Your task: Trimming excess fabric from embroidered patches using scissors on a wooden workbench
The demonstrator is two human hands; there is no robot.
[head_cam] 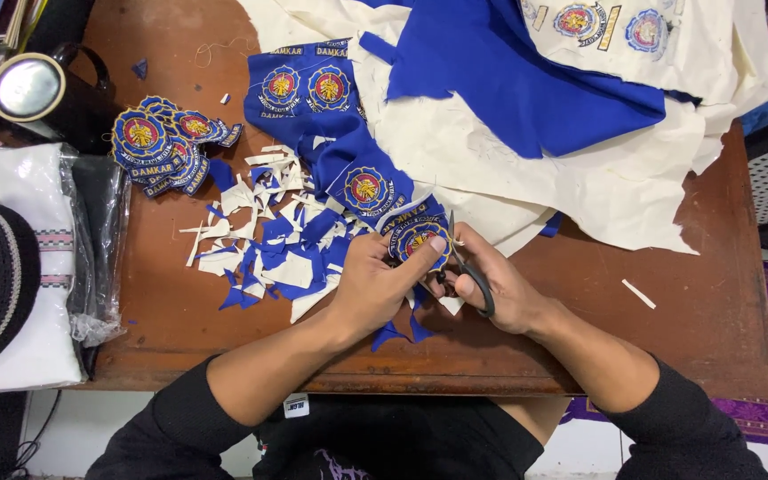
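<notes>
Scissors [471,277] with black handles sat in the right hand [500,289], the fingers curled through the loops and the blades aimed up at a round embroidered patch [419,240]. That patch, blue-rimmed with a red and gold middle, was pinched by the left hand [375,284], thumb pressed on its face and the other fingers tucked beneath. It lay near the front middle of the brown wooden table [713,302], at the lower end of a blue fabric strip [340,151] bearing more round emblems. Blue and cream offcuts [268,249] were scattered just left of the hands, some touching the left wrist. Farther left, a stack of cut patches [157,147] rested in a heap. Cream backing cloth [580,178] with a large blue sheet [508,80] over it covered the far right of the table. One thin cream sliver [638,293] lay alone, well apart to the right.
</notes>
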